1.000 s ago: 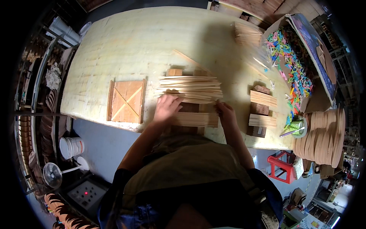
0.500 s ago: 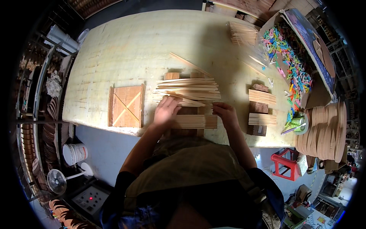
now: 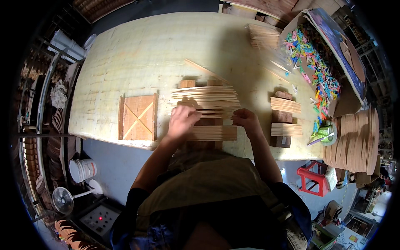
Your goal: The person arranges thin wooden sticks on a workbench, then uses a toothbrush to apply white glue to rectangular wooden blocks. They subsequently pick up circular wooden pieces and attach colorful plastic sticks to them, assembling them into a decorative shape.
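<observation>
Thin pale wooden sticks lie in a loose pile across wooden blocks in front of me. My left hand is at the left ends of its nearest sticks, fingers bent and slightly blurred, closed round stick ends. At the right ends, my right hand pinches the tip of a thin stick between thumb and finger. Closer to my body, a neat row of sticks rests on a wooden block. Left of the hands sits a square wooden frame with two crossed strips.
More stick bundles rest on blocks at right. Behind them stand a box of colourful small clips, a green cup and stacked brown strips. A red stool, a fan and a white bucket are on the floor.
The slanted stick that lay by my left hand now runs nearly level between the hands. My left hand has shifted slightly; my right hand has hardly moved.
</observation>
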Action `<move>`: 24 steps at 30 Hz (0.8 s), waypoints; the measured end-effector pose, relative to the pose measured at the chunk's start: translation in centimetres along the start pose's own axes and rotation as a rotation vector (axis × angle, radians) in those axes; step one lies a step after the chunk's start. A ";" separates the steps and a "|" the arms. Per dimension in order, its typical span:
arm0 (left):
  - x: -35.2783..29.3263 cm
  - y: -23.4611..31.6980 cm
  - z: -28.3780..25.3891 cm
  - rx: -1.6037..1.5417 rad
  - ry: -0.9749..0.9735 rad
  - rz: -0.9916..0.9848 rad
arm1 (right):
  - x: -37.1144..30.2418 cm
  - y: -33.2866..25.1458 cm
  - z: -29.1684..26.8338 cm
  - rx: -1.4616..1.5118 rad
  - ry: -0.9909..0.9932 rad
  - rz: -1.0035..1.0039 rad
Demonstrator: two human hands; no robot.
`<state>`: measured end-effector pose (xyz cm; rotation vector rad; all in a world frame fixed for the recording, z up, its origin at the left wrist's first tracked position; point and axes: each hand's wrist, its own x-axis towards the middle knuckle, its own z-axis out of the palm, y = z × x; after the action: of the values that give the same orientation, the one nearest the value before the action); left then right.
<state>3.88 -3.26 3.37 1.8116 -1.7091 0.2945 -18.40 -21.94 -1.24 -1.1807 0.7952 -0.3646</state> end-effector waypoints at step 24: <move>-0.7 0.4 1.1 -0.047 -0.018 -0.077 | 0.8 1.0 1.4 0.151 0.112 0.173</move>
<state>3.09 -3.30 2.29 1.8458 -1.6402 0.2040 -16.95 -21.14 -2.27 -0.9491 0.9433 -0.3436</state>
